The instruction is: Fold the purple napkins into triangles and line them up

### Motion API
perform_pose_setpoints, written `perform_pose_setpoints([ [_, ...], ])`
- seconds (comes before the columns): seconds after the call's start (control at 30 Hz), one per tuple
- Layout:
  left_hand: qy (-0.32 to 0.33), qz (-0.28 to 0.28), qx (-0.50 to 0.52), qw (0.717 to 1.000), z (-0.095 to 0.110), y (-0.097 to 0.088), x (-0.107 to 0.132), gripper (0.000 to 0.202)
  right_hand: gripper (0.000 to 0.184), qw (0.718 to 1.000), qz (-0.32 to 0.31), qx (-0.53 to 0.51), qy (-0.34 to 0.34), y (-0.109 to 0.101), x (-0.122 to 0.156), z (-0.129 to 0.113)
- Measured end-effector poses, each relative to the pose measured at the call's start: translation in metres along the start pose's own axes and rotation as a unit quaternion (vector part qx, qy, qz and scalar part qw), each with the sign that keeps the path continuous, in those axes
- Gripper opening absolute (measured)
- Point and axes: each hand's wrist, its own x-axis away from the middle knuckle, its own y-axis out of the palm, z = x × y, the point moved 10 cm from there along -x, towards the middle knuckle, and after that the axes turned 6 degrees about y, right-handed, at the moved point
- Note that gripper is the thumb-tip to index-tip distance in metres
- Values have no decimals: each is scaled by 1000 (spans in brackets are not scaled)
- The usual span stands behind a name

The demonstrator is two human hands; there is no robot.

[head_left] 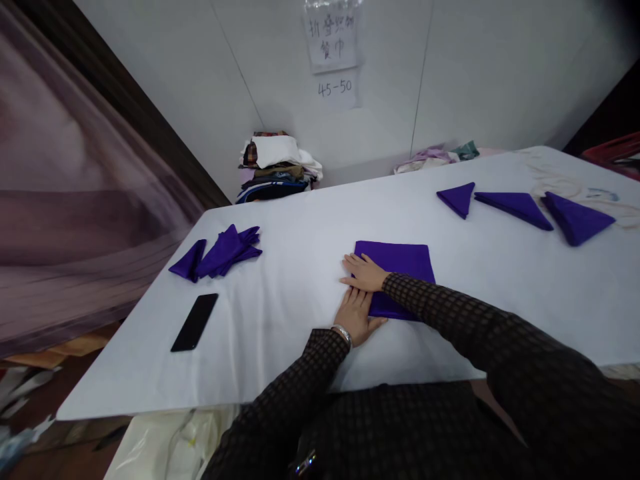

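A purple cloth napkin [400, 263], folded into a rectangle, lies flat on the white table [300, 253] in front of me. My left hand [356, 315] rests flat at the napkin's near left corner, fingers stretched out, a bracelet on the wrist. My right hand [365, 272] lies flat just beyond it on the napkin's left edge, fingers extended. Both arms wear dark checked sleeves. Neither hand holds anything.
Three purple napkins folded into triangles [520, 208] lie at the right back of the table. A loose pile of purple napkins [220, 253] sits at the left, with a black phone [195, 322] near the edge. Stacked cloths [275, 167] and paper signs [331, 40] are by the wall.
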Motion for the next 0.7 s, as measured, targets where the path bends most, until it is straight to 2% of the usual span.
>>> perform_pose_setpoints([
  [0.13,-10,-15,7,1000,-2,5,1,84,75,1000,2,17,-2,8,-19,14],
  [0.4,-9,-19,18,1000,0,11,4,91,74,999,17,35,29,0,-54,48],
  [0.7,-7,-23,29,999,1,13,5,94,75,995,15,33,89,-5,-80,72],
])
